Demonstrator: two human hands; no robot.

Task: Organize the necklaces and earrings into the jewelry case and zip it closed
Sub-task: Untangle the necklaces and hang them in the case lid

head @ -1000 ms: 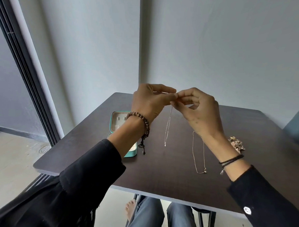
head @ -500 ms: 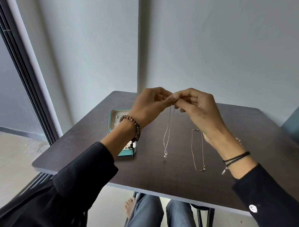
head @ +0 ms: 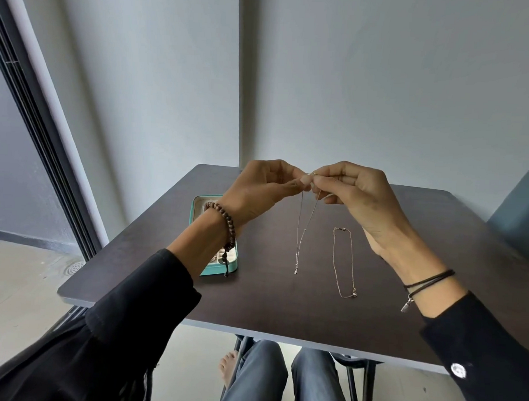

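Dark wood table (head: 283, 307) carries an open teal jewelry case (head: 224, 265), half hidden by the left wrist; right of the case, the left hand (head: 257, 194) and right hand (head: 357, 198) pinch a dangling necklace (head: 301, 232), a second necklace (head: 343, 264) lying flat further right

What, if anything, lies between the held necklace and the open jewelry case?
Mainly the left hand and wrist, which hang above the case and hide much of it. The bare table between the necklace and the case holds nothing. The second necklace lies on the other side.
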